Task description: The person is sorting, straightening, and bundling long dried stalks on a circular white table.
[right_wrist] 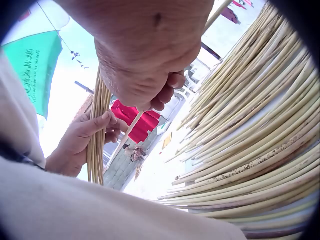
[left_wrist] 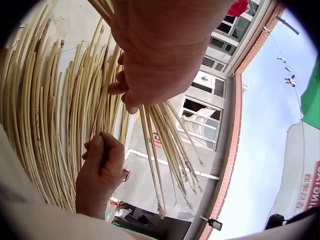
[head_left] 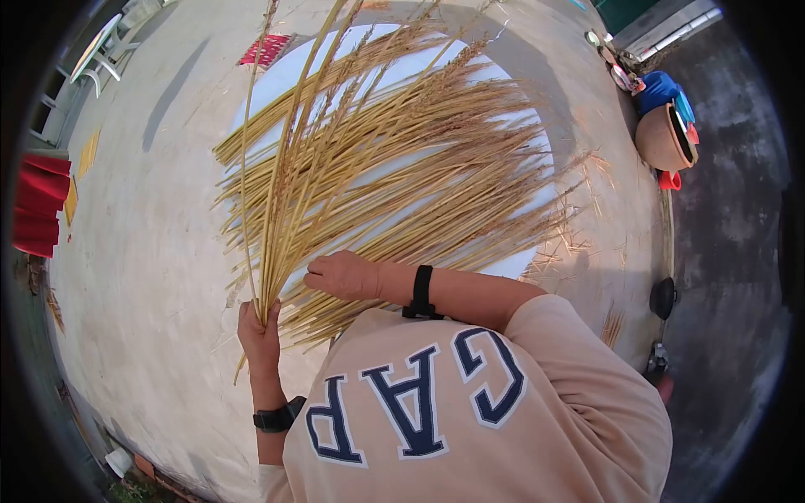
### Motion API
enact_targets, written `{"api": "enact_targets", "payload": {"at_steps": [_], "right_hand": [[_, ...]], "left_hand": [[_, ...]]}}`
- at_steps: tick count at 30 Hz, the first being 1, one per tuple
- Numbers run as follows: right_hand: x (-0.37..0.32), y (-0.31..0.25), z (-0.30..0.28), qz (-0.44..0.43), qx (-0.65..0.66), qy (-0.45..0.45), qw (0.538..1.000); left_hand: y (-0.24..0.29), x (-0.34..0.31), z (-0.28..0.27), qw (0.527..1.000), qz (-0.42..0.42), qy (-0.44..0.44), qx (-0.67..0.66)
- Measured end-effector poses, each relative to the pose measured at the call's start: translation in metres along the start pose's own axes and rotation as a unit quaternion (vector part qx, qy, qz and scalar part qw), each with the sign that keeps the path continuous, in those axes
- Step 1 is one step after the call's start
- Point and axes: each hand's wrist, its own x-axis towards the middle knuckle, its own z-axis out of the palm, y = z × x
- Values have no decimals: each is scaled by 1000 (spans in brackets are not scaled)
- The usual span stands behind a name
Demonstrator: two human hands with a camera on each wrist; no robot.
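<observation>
The bundle of dry stalks (head_left: 281,193) stands up out of the left hand (head_left: 258,334), whose fingers and thumb are wrapped tight round its cut ends. Its long axis runs up and away from the person, with the seed heads fanning out at the far end. Just beside it, toward the person's right, the right hand (head_left: 342,275) rests on the near ends of the loose pile of stalks (head_left: 453,159). Its fingers are curled in and seem to pinch a single stalk (right_wrist: 127,132) (the right wrist view shows it slanting out from under the fist). The pile lies flat on a white round sheet (head_left: 277,80), its axis slanting from the right hand out to the far right, so the right hand is the nearer one to it and the left is occupied. The person's shirt covers the near edge of the pile, the heads blur together, and how many stalks the left hand holds cannot be counted.
</observation>
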Motion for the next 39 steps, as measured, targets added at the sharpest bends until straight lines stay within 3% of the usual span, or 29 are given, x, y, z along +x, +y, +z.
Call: {"api": "enact_targets", "payload": {"at_steps": [1,3,6,8,10,12,14,16,19,21,25,27,30,34,36,39], "right_hand": [[1,-2,-1,5,-3,3,1000],[3,-6,-4,-9,-4,24,1000],[5,-5,-13,-40,-31,70,996],[10,-6,-20,-47,-46,113,991],[12,-5,-26,-57,-61,154,985],[9,2,-34,-17,-88,276,957],[-15,29,-24,65,-57,224,971],[-48,63,-10,183,-108,40,976],[-98,93,2,199,-167,-3,966],[-112,95,-5,232,-188,-75,952],[-113,100,-10,264,-191,-94,941],[-106,108,-7,319,-179,-39,930],[-98,117,-5,384,-171,-60,905],[-95,121,-3,391,-165,-57,904],[-98,126,2,338,-215,-12,916],[-103,134,3,330,-169,18,928]], "left_hand": [[1,2,1,993,62,3,102],[0,3,4,994,70,2,85],[-13,0,2,995,26,-31,90],[-12,-4,-2,990,-112,-89,-21],[-17,-9,-9,991,-122,-61,-14],[-25,-15,-21,990,-138,-8,-3],[-35,-23,-38,985,-153,40,-72],[-50,-30,-55,975,-172,89,-107],[-54,-39,-70,951,-223,157,-147],[-54,-44,-74,948,-209,170,-171],[-55,-47,-71,946,-198,185,-178],[-53,-46,-68,946,-193,191,-178],[-46,-45,-65,952,-190,177,-165],[-46,-46,-62,954,-187,168,-164],[-48,-48,-61,955,-184,167,-160],[-51,-51,-59,960,-171,163,-148]]}}
